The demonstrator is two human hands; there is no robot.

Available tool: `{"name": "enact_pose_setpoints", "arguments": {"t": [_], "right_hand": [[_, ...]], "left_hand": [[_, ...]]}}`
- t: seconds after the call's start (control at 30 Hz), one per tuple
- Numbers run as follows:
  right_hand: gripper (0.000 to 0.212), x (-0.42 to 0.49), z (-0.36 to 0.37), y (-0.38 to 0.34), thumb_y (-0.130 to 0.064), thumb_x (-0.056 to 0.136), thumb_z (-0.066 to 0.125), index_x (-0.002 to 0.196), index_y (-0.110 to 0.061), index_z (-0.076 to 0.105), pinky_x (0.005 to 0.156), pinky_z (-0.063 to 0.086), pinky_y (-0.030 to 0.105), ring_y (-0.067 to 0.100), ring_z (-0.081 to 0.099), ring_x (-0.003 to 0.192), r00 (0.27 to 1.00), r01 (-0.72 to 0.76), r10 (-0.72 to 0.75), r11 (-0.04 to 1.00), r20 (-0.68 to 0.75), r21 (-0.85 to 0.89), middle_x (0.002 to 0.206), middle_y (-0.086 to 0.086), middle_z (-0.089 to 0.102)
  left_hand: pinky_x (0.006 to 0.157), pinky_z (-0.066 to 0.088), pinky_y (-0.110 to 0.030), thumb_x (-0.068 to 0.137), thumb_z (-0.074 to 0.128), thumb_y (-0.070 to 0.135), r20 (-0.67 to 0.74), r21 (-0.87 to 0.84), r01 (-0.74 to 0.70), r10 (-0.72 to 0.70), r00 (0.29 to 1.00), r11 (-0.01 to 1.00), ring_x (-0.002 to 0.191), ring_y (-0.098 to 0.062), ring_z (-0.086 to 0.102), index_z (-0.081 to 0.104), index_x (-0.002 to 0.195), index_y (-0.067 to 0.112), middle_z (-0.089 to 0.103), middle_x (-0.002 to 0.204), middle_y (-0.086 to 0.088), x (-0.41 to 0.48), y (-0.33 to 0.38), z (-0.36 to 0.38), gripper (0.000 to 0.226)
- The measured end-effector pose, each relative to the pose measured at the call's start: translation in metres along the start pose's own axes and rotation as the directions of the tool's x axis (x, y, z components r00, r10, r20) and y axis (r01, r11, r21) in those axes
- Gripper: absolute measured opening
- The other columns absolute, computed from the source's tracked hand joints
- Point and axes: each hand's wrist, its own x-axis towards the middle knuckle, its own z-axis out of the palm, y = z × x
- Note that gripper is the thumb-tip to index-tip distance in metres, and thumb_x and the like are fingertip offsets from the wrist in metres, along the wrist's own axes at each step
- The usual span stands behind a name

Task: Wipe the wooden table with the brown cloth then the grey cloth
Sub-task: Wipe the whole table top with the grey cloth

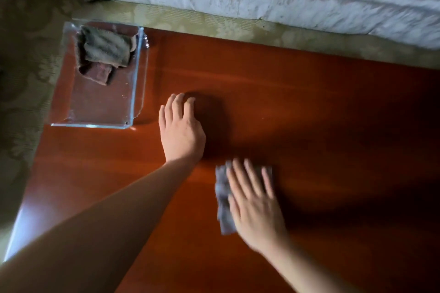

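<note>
Grey cloth point(222, 197) flat on the wooden table point(309, 102), pressed under the right hand point(254, 202), fingers straight and spread, blurred. Left hand point(181, 131) released, palm down on bare wood nearby. Brown cloth point(98, 72) inside the clear tray point(95, 125) at the far-left corner, beneath 1 greyish towel point(107, 47).

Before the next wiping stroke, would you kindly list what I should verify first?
1. Grey cloth pressed under the right hand, fingers flat: ok.
2. Left hand resting on the wooden table, holding nothing: ok.
3. Brown cloth lying in the clear tray: ok.
4. Tray apart from both hands: ok.
5. Grey cloth spread flat, not bunched: cannot tell, blurred.
</note>
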Motion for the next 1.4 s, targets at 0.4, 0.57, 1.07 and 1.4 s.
{"name": "enact_pose_setpoints", "arguments": {"t": [0.4, 0.57, 1.07, 1.4], "right_hand": [[0.062, 0.166, -0.034, 0.114, -0.042, 0.108, 0.030, 0.166, -0.021, 0.023, 0.127, 0.015, 0.057, 0.028, 0.020, 0.160, 0.995, -0.046, 0.044, 0.999, -0.088, -0.021, 0.173, 0.002, 0.022], [0.062, 0.298, -0.073, 0.159, -0.045, 0.109, 0.016, 0.168, -0.025, 0.015, 0.130, 0.002, 0.054, 0.023, 0.001, 0.162, 0.964, -0.256, 0.261, 0.963, -0.053, 0.083, 0.176, -0.002, 0.008], [0.068, 0.232, -0.071, 0.208, -0.045, 0.105, 0.018, 0.166, -0.016, 0.024, 0.128, 0.013, 0.057, 0.031, 0.018, 0.160, 0.939, -0.328, 0.326, 0.945, -0.108, 0.004, 0.173, 0.011, 0.022], [0.062, 0.359, -0.077, 0.034, -0.045, 0.109, 0.023, 0.165, -0.021, 0.023, 0.126, 0.016, 0.054, 0.025, 0.020, 0.159, 0.994, 0.034, -0.030, 0.999, -0.103, 0.036, 0.172, 0.002, 0.025]], "left_hand": [[0.123, 0.023, -0.054, 0.098, 0.041, 0.023, -0.047, 0.168, 0.147, -0.141, 0.989, 0.975, 0.144, -0.032, 0.040, 0.054, 0.140, 0.017, 0.049, 0.151, -0.010, 0.041, 0.055, 0.038, 0.045], [0.123, 0.023, -0.055, 0.099, 0.043, 0.020, -0.062, 0.178, 0.159, -0.151, 0.987, 0.971, 0.143, -0.033, 0.040, 0.055, 0.138, 0.016, 0.050, 0.149, -0.010, 0.042, 0.057, 0.038, 0.041], [0.124, 0.022, -0.055, 0.100, 0.042, 0.019, -0.059, 0.132, 0.175, -0.169, 0.984, 0.976, 0.143, -0.033, 0.041, 0.056, 0.137, 0.014, 0.052, 0.148, -0.011, 0.043, 0.056, 0.036, 0.040], [0.124, 0.024, -0.053, 0.097, 0.048, 0.017, -0.094, 0.118, 0.198, -0.188, 0.978, 0.973, 0.141, -0.032, 0.044, 0.056, 0.137, 0.006, 0.054, 0.148, -0.011, 0.044, 0.053, 0.044, 0.042]]}}
